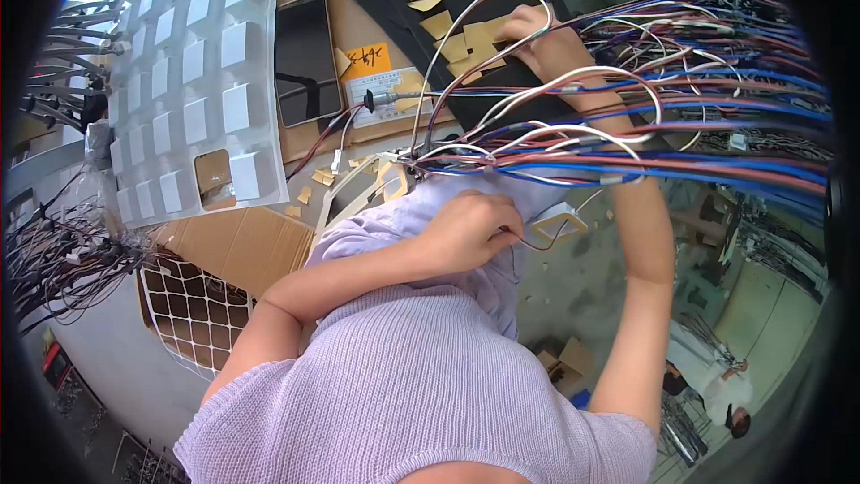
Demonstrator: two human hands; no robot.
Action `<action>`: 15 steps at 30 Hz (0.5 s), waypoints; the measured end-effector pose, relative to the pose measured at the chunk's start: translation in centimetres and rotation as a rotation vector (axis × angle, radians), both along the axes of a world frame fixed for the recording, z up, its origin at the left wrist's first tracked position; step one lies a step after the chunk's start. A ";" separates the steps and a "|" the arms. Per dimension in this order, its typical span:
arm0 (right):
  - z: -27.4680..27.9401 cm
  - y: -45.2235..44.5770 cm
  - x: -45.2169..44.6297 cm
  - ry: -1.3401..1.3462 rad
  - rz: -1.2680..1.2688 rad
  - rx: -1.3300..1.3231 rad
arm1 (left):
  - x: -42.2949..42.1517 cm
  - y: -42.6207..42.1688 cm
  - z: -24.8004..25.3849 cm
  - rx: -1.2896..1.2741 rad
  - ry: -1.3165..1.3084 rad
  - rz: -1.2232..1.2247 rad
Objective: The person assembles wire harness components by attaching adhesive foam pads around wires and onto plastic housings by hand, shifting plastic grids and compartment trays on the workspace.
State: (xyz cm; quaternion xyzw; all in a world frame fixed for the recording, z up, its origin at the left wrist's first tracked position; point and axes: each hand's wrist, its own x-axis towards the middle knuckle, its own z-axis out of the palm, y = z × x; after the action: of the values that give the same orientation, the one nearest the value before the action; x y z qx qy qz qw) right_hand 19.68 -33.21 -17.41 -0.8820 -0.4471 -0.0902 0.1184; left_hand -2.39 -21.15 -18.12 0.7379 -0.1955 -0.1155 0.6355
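in the head view, my left hand [472, 231] is in front of my body with its fingers curled in and pinched on a thin dark wire [543, 247], whose loop shows just beside my knuckles. i seem to hold it low and close so the thin end is steadied over my lap.

my right hand [545, 43] is up at the black board [497, 94], its bent fingertips at the yellow tabs [466, 40]. i cannot tell whether they grip one or only touch. the tabs sit along the board in a row and a cluster, probably so that single ones come off easily.

the wire bundle [717, 161] runs in from the right, crossing above my right forearm; its length looks laid off to that side to keep it clear of my lap. the metal connector [387, 99] lies beyond the bundle, near the dark tablet [305, 58]. the sheet of white blocks [195, 63] stands tilted at my left, perhaps for easy reach.
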 end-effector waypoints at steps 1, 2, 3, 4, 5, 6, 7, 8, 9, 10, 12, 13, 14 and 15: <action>-0.2 0.3 0.0 -0.069 0.035 -0.042 | 0.0 0.0 -0.3 -0.014 0.027 -0.001; -0.4 0.5 0.0 -0.118 0.058 -0.072 | 0.0 0.1 -0.5 -0.028 0.055 -0.004; -0.6 0.7 0.0 -0.160 0.074 -0.096 | 0.0 0.1 -0.5 -0.029 0.060 -0.011; -0.7 0.7 0.1 -0.196 0.089 -0.119 | 0.1 0.2 -0.5 -0.027 0.063 -0.018; -0.9 0.8 0.1 -0.223 0.098 -0.132 | 0.2 0.3 -0.5 -0.023 0.063 -0.028; -0.9 0.7 0.1 -0.247 0.109 -0.148 | 0.2 0.4 -0.5 -0.027 0.054 -0.026; -1.0 0.8 0.0 -0.267 0.117 -0.157 | 0.2 0.4 -0.5 -0.031 0.043 -0.024; -0.9 0.6 -0.1 -0.277 0.126 -0.159 | 0.2 0.4 -0.5 -0.037 0.030 -0.021; -0.8 0.3 -0.3 -0.284 0.141 -0.165 | 0.2 0.4 -0.5 -0.037 0.021 -0.015; -0.6 0.2 -0.6 -0.291 0.157 -0.152 | 0.2 0.4 -0.6 -0.036 0.013 -0.008; 0.0 -0.7 -1.4 -0.311 0.211 -0.115 | 0.1 0.4 -0.9 -0.035 0.001 0.000; -0.6 -1.0 -1.5 -0.358 0.207 -0.101 | 0.1 0.4 -1.0 -0.034 -0.003 0.001; -1.3 -1.1 -1.6 -0.406 0.204 -0.085 | 0.1 0.4 -1.0 -0.031 -0.007 0.003; -1.8 -1.3 -1.7 -0.453 0.200 -0.068 | 0.1 0.4 -1.1 -0.033 -0.005 0.002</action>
State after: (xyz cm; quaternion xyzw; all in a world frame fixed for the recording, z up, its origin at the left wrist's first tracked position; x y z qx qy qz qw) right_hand 18.01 -34.52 -19.24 -0.7939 -0.5503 -0.2586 -0.0062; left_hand -2.33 -20.75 -19.21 0.7278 -0.1982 -0.1096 0.6473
